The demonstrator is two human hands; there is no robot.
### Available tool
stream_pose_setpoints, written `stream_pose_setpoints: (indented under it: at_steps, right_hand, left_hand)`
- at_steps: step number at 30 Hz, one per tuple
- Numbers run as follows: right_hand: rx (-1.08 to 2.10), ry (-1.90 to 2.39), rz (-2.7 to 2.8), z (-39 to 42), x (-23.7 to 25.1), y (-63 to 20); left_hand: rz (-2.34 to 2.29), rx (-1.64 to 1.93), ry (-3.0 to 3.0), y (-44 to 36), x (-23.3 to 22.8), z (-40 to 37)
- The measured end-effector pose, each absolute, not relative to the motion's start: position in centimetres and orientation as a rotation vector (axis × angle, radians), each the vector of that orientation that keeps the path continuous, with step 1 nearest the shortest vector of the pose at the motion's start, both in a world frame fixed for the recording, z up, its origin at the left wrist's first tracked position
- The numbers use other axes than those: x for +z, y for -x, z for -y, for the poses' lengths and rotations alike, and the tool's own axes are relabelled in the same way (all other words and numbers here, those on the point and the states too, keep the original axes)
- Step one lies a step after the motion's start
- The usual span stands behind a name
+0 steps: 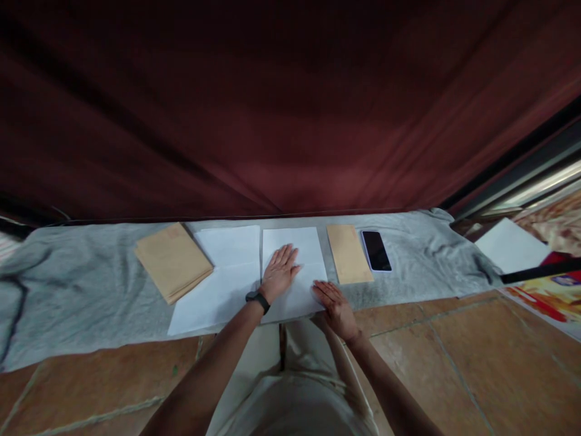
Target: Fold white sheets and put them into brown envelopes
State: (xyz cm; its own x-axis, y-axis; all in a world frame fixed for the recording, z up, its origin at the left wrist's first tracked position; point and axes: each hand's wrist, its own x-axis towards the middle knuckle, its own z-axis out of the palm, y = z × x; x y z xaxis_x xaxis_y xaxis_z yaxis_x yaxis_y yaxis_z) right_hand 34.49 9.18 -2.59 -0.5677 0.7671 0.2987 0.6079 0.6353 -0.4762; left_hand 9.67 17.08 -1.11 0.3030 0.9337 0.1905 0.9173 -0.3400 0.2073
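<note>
Your left hand (280, 269) and right hand (334, 306), fingers flat, gripping nothing, press a thin, floppy sheet (295, 266) at the grey cloth's (82, 290) near edge; lift it by a corner.

My left hand (279, 270) covers the middle of the white sheet (295, 266), and my right hand (336, 307) hides its near right corner. The grey cloth (82, 290) runs off the picture's left edge. Whether the brown envelope stack (172, 260) holds several, I cannot tell.
</note>
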Motion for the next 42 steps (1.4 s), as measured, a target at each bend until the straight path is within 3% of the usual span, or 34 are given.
stream_pose_setpoints:
  at_steps: [10,19,32,37,42]
  right_hand:
    - [0.412,1.045,2.367,-9.3,-2.8,-34.3]
    - [0.396,1.069,2.361,-9.2,-2.6,-34.0]
    - [0.426,1.102,2.38,-9.3,-2.4,-33.9]
    - [0.411,1.088,2.374,-9.8,-2.6,-34.2]
    - [0.359,1.105,2.405,-11.3,-2.3,-34.2]
  left_hand:
    - [-2.168,0.5,-2.191,-7.9,-1.7,-20.6]
    - [-1.504,0.355,-2.593,-15.9,-1.0,-20.6]
    - [-1.76,0.453,-2.408,-11.0,-0.7,-25.9]
    - [-1.55,0.548,-2.423,-10.3,0.4,-19.5]
    - [-1.343,0.396,-2.616,-9.4,1.7,-9.2]
